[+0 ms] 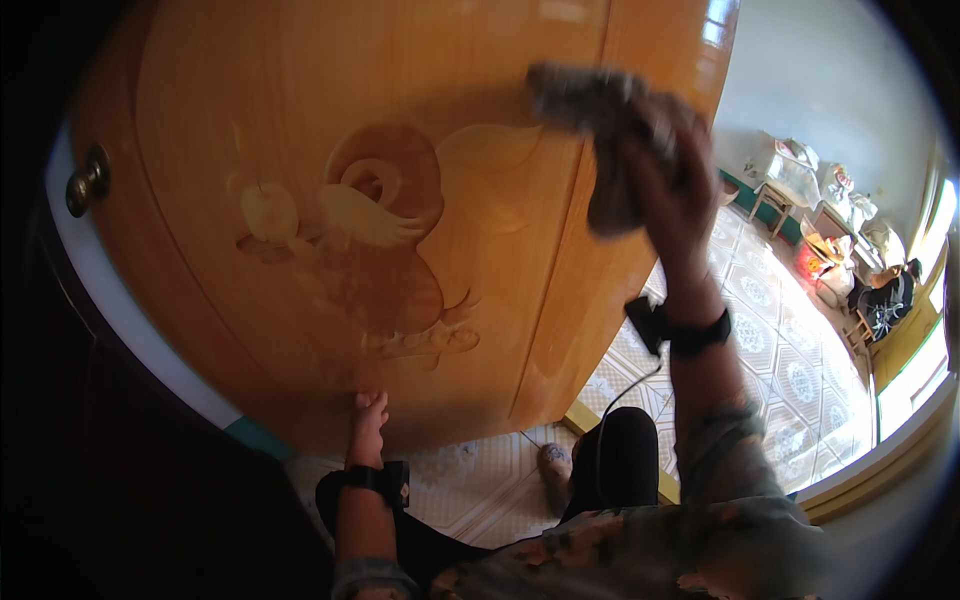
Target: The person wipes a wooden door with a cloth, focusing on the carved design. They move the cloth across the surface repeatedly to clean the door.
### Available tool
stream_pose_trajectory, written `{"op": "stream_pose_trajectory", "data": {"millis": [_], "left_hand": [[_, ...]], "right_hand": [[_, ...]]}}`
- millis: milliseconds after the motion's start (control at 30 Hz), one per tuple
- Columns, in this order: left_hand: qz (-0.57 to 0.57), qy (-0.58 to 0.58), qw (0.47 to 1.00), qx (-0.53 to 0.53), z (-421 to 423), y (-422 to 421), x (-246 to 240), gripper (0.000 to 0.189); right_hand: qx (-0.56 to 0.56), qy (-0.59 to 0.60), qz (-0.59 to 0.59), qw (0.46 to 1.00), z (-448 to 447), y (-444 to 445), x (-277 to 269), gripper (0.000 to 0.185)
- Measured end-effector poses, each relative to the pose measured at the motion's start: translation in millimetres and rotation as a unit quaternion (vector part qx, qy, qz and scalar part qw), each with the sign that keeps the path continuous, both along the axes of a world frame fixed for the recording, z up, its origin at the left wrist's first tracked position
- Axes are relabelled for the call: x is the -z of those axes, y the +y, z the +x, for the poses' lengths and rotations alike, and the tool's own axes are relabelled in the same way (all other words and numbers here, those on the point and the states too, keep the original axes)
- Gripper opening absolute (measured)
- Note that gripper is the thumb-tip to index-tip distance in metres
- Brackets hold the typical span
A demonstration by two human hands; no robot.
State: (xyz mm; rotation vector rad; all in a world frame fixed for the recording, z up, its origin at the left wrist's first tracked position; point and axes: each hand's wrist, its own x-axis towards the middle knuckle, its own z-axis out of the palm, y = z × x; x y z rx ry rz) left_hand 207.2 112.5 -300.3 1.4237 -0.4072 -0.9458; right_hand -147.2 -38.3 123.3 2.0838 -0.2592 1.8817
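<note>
A varnished wooden door [480, 60] fills the middle of the head view, with a carved or printed figure [390, 277] on its panel. At the door's right side my right hand [675, 165] grips a crumpled, dark greyish cloth [577, 97], part of which hangs below the fingers. Motion blurs both hand and cloth, and whether the cloth touches the wood I cannot tell. My left hand [369, 409] is low, at the lower part of the door, its fingers curled and nothing visible in them. Each wrist wears a black strap with a small device.
A round metal doorknob [88, 180] sits on the door's left side. Patterned floor tiles [757, 337] extend to the right. Along the far wall are a small wooden stool [771, 206], a red bag or container [814, 259] and several covered items. My shoe [555, 472] stands below the door.
</note>
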Motion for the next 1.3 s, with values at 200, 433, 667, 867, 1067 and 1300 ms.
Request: {"op": "stream_pose_trajectory", "data": {"millis": [200,433,667,867,1067,1300], "left_hand": [[-0.002,-0.010,1.000,-0.021,-1.1,-4.3,4.0,0.024],[-0.009,-0.004,1.000,-0.016,-1.9,-2.7,0.5,0.020],[-0.010,-0.013,1.000,-0.018,-8.0,-1.0,-4.5,0.020],[0.016,-0.018,1.000,-0.018,-3.1,-3.2,3.1,0.028],[0.002,0.034,0.992,-0.118,-3.0,0.9,0.8,0.038],[-0.105,0.108,0.980,-0.133,3.3,14.0,5.3,0.043]], "right_hand": [[0.109,0.001,-0.166,0.980,20.5,-15.5,-174.8,0.041],[0.273,0.019,-0.019,0.962,38.8,-13.1,-163.6,0.028],[0.295,0.062,0.025,0.953,35.9,-6.4,-89.6,0.024],[0.289,0.131,-0.057,0.947,24.7,-5.2,-8.2,0.023],[0.226,0.220,0.000,0.949,15.2,-6.3,75.8,0.020],[0.235,0.383,0.023,0.893,-4.8,-8.4,187.5,0.014]]}}
